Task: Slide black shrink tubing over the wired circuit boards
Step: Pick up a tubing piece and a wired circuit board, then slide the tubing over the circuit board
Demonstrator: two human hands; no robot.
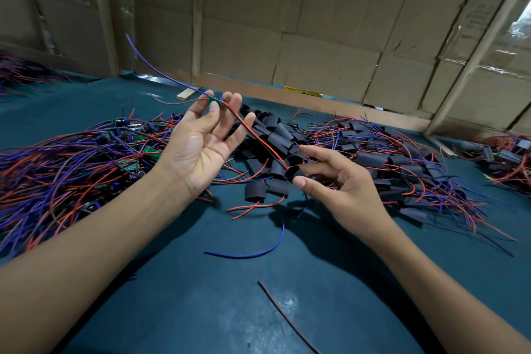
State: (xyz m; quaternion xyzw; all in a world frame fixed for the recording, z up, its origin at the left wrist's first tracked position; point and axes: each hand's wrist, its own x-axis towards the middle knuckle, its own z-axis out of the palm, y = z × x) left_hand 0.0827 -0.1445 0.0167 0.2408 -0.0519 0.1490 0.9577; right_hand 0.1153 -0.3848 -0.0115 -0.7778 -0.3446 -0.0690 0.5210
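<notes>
My left hand (207,138) is raised palm-up and pinches a small green circuit board (214,100) between thumb and fingertips. A blue wire (155,66) rises from the board to the upper left. A red wire (255,135) runs from it down to the right. My right hand (333,178) pinches a piece of black shrink tubing (296,172) with thumb and fingers at the red wire's lower end. The wire tip meets the tubing's opening. A pile of loose black tubing pieces (275,135) lies behind and under both hands.
A heap of wired boards with red and blue wires (71,158) lies at the left on the teal table (201,296). Sleeved boards with wires (402,164) lie at the right. Loose wire bits (247,253) lie near me. Cardboard walls (316,23) close the back.
</notes>
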